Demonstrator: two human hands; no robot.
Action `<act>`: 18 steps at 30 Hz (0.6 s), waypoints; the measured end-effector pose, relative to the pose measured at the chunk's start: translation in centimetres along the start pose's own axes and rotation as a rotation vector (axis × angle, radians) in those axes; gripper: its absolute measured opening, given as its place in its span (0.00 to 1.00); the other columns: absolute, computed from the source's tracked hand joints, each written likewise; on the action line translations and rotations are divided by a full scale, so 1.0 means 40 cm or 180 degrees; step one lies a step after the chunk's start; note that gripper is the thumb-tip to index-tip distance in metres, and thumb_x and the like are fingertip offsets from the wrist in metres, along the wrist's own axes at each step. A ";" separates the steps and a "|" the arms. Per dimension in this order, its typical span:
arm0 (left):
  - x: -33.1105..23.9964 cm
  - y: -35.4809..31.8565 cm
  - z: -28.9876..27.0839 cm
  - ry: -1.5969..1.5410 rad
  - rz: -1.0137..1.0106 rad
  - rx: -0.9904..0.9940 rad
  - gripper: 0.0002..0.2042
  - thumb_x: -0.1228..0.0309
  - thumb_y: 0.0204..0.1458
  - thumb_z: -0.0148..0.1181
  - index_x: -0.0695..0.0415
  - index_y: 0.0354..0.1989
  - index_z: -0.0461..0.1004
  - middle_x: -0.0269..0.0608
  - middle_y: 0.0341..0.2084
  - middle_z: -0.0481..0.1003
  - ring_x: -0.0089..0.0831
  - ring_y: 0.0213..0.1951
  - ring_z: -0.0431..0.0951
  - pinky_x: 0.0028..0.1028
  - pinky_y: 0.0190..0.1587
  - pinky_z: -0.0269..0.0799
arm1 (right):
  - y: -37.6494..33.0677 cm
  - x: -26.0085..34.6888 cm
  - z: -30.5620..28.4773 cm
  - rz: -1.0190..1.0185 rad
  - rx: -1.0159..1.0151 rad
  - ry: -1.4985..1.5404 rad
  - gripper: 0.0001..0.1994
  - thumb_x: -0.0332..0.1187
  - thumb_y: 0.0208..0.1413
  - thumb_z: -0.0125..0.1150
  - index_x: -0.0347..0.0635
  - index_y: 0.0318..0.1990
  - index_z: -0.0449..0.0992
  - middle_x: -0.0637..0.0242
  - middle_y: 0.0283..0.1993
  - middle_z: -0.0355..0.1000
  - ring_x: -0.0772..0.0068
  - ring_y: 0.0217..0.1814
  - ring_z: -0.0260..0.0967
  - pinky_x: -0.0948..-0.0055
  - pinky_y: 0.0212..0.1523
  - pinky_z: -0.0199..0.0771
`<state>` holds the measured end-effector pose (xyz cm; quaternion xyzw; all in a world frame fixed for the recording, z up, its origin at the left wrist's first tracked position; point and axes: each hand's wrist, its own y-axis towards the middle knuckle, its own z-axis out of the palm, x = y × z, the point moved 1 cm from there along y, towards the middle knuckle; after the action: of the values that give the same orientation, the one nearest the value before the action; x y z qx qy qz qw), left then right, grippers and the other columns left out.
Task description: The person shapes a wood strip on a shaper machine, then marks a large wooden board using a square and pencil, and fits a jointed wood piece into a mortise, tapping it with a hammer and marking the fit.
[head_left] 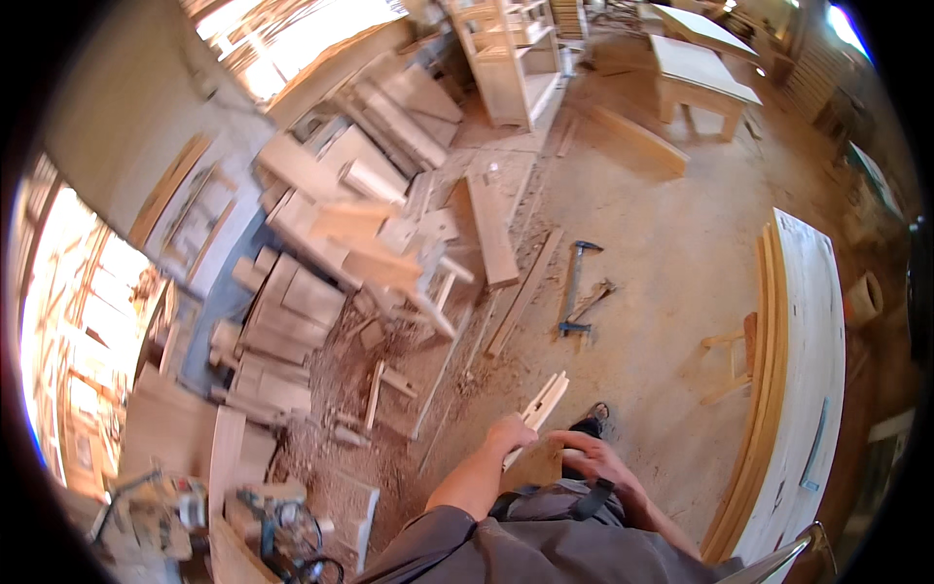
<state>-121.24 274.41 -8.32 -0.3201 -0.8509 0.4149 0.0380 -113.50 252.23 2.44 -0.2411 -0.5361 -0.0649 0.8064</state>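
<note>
Left hand (510, 434) fingers grip pale wood strips (541, 402); right hand (589, 456) fingers curl on their near end, above the sawdust floor (642, 243).

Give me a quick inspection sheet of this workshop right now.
Surface: dusty floor, sawdust and chips heaped at left.
Job's things: pale wood strips held in left hand; right hand touches their lower end.
Clutter: offcut pile; loose boards; bar clamp lying flat.
Hands: left fingers closed around the strips; right grip cannot be told.
Cables: dark cord by the machine, lower left.
Surroundings: large panel at right; shelf unit and low table beyond.
</note>
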 end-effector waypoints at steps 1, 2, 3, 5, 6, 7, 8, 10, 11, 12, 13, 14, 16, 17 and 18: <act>-0.043 0.047 -0.037 -0.0276 0.0221 0.0253 0.28 0.54 0.37 0.69 0.64 0.44 0.80 0.56 0.41 0.81 0.50 0.46 0.82 0.42 0.49 0.77 | 0.064 0.125 0.005 -0.0445 0.0837 -0.0260 0.19 0.30 0.65 0.56 0.35 0.61 0.72 0.60 0.64 0.71 0.65 0.67 0.65 0.65 0.68 0.61; -0.113 0.086 -0.108 -0.0145 0.0481 0.0032 0.29 0.53 0.37 0.71 0.63 0.44 0.80 0.56 0.41 0.81 0.51 0.45 0.82 0.42 0.48 0.77 | 0.164 0.128 -0.014 -0.1319 0.1415 -0.0892 0.19 0.35 0.68 0.54 0.34 0.61 0.72 0.56 0.65 0.69 0.60 0.70 0.62 0.63 0.71 0.58; -0.132 0.090 -0.163 -0.0052 0.0604 -0.0107 0.30 0.53 0.36 0.72 0.63 0.45 0.79 0.57 0.41 0.81 0.51 0.45 0.82 0.42 0.48 0.77 | 0.214 0.244 0.041 -0.1816 0.1956 -0.0744 0.22 0.40 0.71 0.49 0.34 0.64 0.70 0.50 0.66 0.68 0.53 0.72 0.59 0.58 0.73 0.54; -0.252 0.179 -0.198 -0.0144 0.1077 0.0174 0.29 0.55 0.36 0.73 0.62 0.46 0.79 0.57 0.40 0.81 0.51 0.43 0.83 0.42 0.47 0.77 | 0.320 0.276 0.038 -0.2247 0.2104 -0.1203 0.25 0.44 0.72 0.46 0.33 0.65 0.68 0.48 0.67 0.66 0.49 0.72 0.59 0.55 0.73 0.54; -0.261 0.254 -0.221 -0.0328 0.1145 0.0427 0.29 0.57 0.36 0.74 0.61 0.47 0.79 0.57 0.40 0.81 0.50 0.42 0.83 0.41 0.47 0.77 | 0.371 0.289 0.018 -0.2235 0.2080 -0.1436 0.26 0.46 0.72 0.44 0.32 0.65 0.69 0.47 0.67 0.67 0.47 0.71 0.60 0.54 0.72 0.57; -0.287 0.284 -0.239 -0.0282 0.1178 0.0395 0.27 0.59 0.37 0.73 0.61 0.47 0.79 0.56 0.39 0.81 0.49 0.42 0.83 0.41 0.46 0.77 | 0.411 0.297 -0.033 -0.2141 0.1868 -0.1435 0.24 0.45 0.71 0.46 0.32 0.62 0.71 0.48 0.64 0.70 0.45 0.68 0.63 0.54 0.70 0.60; -0.317 0.314 -0.279 -0.0234 0.1186 0.0255 0.26 0.61 0.38 0.72 0.61 0.47 0.79 0.56 0.39 0.81 0.48 0.42 0.83 0.40 0.46 0.77 | 0.452 0.313 -0.093 -0.2130 0.1723 -0.1456 0.22 0.43 0.70 0.48 0.33 0.59 0.74 0.48 0.60 0.72 0.43 0.65 0.66 0.54 0.68 0.63; -0.365 0.402 -0.350 0.0018 0.0944 0.0256 0.27 0.61 0.38 0.72 0.61 0.47 0.79 0.56 0.39 0.81 0.48 0.43 0.83 0.40 0.47 0.77 | 0.592 0.240 -0.247 -0.3064 0.1187 -0.2430 0.16 0.36 0.64 0.53 0.39 0.52 0.80 0.50 0.53 0.76 0.44 0.57 0.72 0.54 0.62 0.70; -0.369 0.448 -0.384 0.0140 0.0799 0.0245 0.27 0.61 0.38 0.72 0.61 0.48 0.78 0.57 0.39 0.81 0.48 0.43 0.83 0.40 0.47 0.77 | 0.645 0.195 -0.335 -0.2037 0.0863 -0.3144 0.14 0.33 0.60 0.54 0.42 0.49 0.81 0.52 0.51 0.77 0.46 0.53 0.73 0.54 0.58 0.72; -0.366 0.493 -0.410 0.0253 0.0651 0.0245 0.28 0.60 0.38 0.72 0.61 0.48 0.78 0.57 0.39 0.81 0.48 0.44 0.83 0.39 0.47 0.77 | 0.664 0.137 -0.421 -0.0930 0.0548 -0.3748 0.13 0.31 0.55 0.55 0.45 0.46 0.82 0.53 0.49 0.78 0.47 0.50 0.74 0.55 0.54 0.74; -0.362 0.538 -0.435 0.0345 0.0496 0.0226 0.28 0.60 0.38 0.72 0.62 0.49 0.78 0.57 0.40 0.81 0.48 0.44 0.83 0.39 0.48 0.77 | 0.674 0.093 -0.490 -0.0220 -0.0683 -0.2954 0.10 0.36 0.52 0.56 0.43 0.36 0.81 0.54 0.39 0.79 0.46 0.43 0.76 0.49 0.45 0.77; -0.349 0.585 -0.463 0.0426 0.0318 0.0202 0.28 0.60 0.38 0.72 0.62 0.49 0.78 0.58 0.40 0.81 0.48 0.45 0.83 0.39 0.48 0.77 | 0.663 0.078 -0.557 -0.0251 -0.1286 -0.2730 0.14 0.35 0.52 0.55 0.45 0.42 0.82 0.52 0.41 0.79 0.46 0.42 0.77 0.52 0.45 0.78; -0.350 0.689 -0.511 0.0472 0.0228 0.0289 0.29 0.59 0.38 0.72 0.62 0.49 0.77 0.59 0.43 0.80 0.50 0.49 0.81 0.39 0.51 0.75 | 0.652 -0.043 -0.733 0.0422 -0.1342 -0.1774 0.17 0.32 0.52 0.54 0.44 0.48 0.81 0.49 0.44 0.78 0.46 0.46 0.76 0.55 0.49 0.77; -0.362 0.734 -0.536 0.0532 0.0339 0.0336 0.29 0.58 0.38 0.72 0.62 0.49 0.77 0.59 0.44 0.80 0.51 0.49 0.81 0.40 0.52 0.75 | 0.636 -0.118 -0.783 0.0636 -0.2082 -0.2012 0.17 0.32 0.51 0.55 0.43 0.48 0.81 0.49 0.44 0.79 0.46 0.47 0.77 0.55 0.49 0.77; -0.355 0.777 -0.564 0.0555 0.0369 0.0364 0.29 0.58 0.38 0.72 0.63 0.49 0.77 0.60 0.44 0.80 0.51 0.50 0.80 0.40 0.53 0.75 | 0.611 -0.153 -0.814 0.0919 -0.2447 -0.1982 0.17 0.33 0.51 0.55 0.42 0.47 0.81 0.49 0.45 0.79 0.46 0.48 0.77 0.55 0.50 0.77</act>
<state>-86.60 295.62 -13.45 -0.4010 -0.7993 0.4349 0.1059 -80.03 257.74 -20.89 -0.5996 -0.6494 -0.0705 0.4624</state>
